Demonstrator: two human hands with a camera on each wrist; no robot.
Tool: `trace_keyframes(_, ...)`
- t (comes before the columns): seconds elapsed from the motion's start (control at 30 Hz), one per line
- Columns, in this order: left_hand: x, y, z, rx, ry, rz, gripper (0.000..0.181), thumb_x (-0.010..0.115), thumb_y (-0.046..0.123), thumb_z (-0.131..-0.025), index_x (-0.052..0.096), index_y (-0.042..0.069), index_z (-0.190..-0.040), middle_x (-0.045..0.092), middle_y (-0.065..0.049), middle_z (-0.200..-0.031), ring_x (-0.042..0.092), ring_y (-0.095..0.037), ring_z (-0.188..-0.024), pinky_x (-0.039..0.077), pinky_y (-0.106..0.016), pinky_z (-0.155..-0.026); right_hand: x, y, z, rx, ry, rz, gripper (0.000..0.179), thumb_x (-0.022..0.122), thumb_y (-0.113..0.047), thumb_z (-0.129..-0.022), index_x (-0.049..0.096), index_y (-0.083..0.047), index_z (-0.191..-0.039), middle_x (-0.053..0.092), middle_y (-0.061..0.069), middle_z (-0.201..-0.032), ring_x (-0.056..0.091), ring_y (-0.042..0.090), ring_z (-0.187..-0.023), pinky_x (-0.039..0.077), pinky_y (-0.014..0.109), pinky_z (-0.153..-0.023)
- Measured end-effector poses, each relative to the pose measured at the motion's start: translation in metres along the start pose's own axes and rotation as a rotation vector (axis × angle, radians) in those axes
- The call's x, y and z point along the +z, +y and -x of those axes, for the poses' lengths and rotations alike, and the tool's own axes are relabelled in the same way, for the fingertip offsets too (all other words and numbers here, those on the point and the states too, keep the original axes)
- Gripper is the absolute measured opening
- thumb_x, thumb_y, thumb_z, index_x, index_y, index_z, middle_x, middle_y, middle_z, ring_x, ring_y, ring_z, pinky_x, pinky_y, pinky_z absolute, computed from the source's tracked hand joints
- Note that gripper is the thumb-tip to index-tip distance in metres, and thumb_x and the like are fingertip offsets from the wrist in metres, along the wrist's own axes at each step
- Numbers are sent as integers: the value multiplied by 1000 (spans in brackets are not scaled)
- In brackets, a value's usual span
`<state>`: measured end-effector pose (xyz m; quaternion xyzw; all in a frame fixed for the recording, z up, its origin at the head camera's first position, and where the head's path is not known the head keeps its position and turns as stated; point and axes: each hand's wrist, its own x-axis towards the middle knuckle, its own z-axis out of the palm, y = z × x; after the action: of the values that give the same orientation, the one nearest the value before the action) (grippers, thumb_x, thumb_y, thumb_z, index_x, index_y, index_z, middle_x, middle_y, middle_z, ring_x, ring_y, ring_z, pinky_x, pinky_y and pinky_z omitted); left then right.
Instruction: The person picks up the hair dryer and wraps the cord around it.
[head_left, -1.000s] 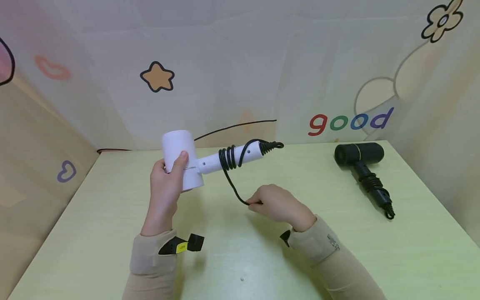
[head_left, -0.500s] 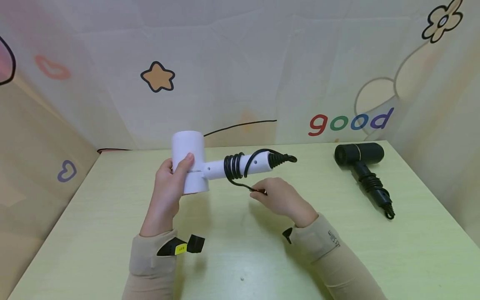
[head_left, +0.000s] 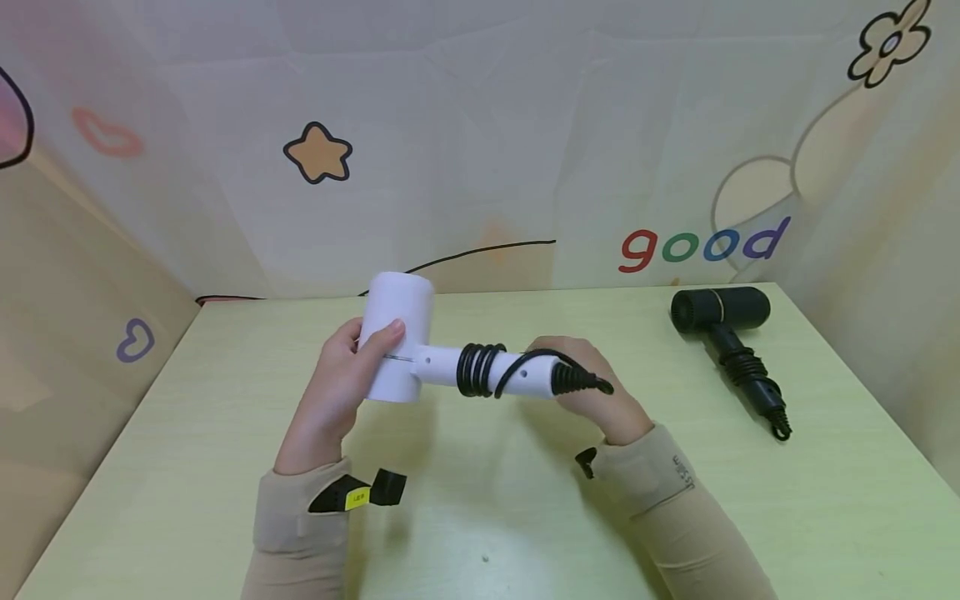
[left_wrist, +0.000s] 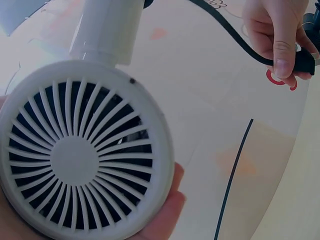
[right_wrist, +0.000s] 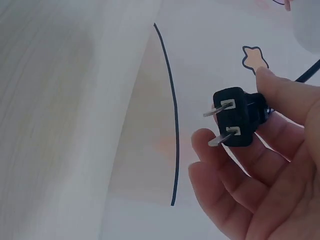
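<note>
A white hair dryer is held above the table by my left hand, which grips its barrel with the thumb across the front. Its slatted round grille faces the left wrist camera. Black cord is coiled several times round the handle, which points right. Behind the handle's end is my right hand, its fingers partly hidden in the head view. In the right wrist view that hand pinches the cord's black two-pin plug, with both metal prongs exposed.
A black hair dryer, its cord wrapped round the handle, lies at the right of the pale table. A printed cloth backdrop stands along the table's back and sides.
The white hair dryer has moved right and slightly down in my left hand, its handle now tilting a little downward. My right hand has carried the plug end from below the handle to behind it.
</note>
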<state>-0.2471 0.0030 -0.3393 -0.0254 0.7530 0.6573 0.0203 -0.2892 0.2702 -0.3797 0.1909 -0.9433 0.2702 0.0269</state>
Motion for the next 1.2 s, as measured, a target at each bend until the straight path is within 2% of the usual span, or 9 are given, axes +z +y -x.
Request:
trace_keyframes(0.1,0,-2,0,17,-64,-23,54,59,36,-91,45,2,-130,55,-18,-114,60,-24,-91,51,-32,-75,-1,0,-2,-32,-11,-60,11,63,-18,-88,71,-11,-90,70,2,-83,59,15,-72,48,31,-66)
trace_keyframes(0.2,0,-5,-1,27,-117,-48,51,62,33,-89,48,3,-128,57,-18,-110,61,-24,-88,53,-34,-74,-1,1,-4,-20,-36,-91,15,64,-27,-90,71,-14,-88,67,-1,-78,53,11,-66,43,27,-61)
trace_keyframes(0.43,-1,-10,-1,28,-186,-138,48,68,31,-84,53,8,-123,59,-18,-106,63,-26,-82,54,-37,-70,-6,4,-5,-12,-8,-138,14,71,-28,-85,71,-14,-86,65,0,-82,55,14,-73,46,28,-66)
trace_keyframes(0.63,-1,-12,-2,5,-195,-206,49,71,35,-82,55,10,-121,60,-17,-103,64,-25,-81,54,-35,-68,-17,7,-2,23,21,-179,19,75,-31,-80,71,-14,-87,66,1,-84,56,17,-76,47,29,-68)
trace_keyframes(0.83,-2,-14,-4,-17,-187,-258,51,72,38,-80,56,12,-121,60,-16,-103,64,-24,-82,53,-33,-69,-33,11,3,46,-18,-200,21,76,-31,-79,72,-13,-89,68,2,-85,57,18,-77,47,30,-68)
trace_keyframes(1.0,-2,-16,-6,-25,-196,-285,50,73,39,-79,57,13,-118,61,-14,-103,65,-23,-82,53,-33,-70,-45,12,9,20,-84,-239,19,77,-32,-78,72,-16,-87,68,0,-85,56,17,-78,46,31,-69)
trace_keyframes(1.2,-3,-17,-8,-50,-194,-314,50,73,41,-78,57,14,-118,62,-13,-104,65,-23,-82,53,-33,-71,-59,14,17,-56,-162,-281,17,75,-28,-80,71,-14,-91,68,0,-86,58,14,-78,49,27,-69)
